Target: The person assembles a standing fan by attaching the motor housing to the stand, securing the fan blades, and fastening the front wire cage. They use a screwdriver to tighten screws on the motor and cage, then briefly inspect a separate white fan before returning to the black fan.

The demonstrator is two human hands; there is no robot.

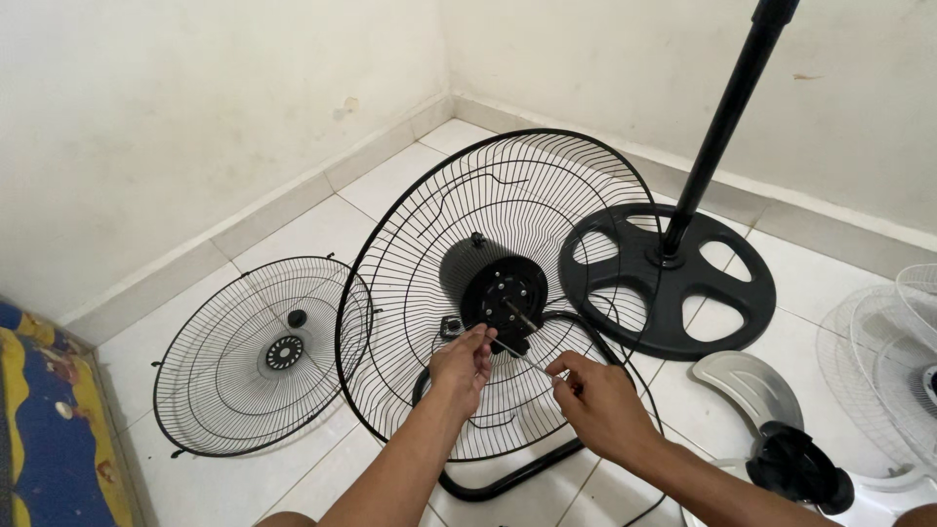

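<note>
Before the motor hub (505, 296), both hands (532, 376) pinch a thin screwdriver (520, 358).

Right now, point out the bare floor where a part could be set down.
Bare tile lies along the wall corner, behind the loose grille and the rear guard. Another patch sits between the round stand base and the white fan. It is crowded around both hands, left hand and right hand, and by the grey blade.
</note>
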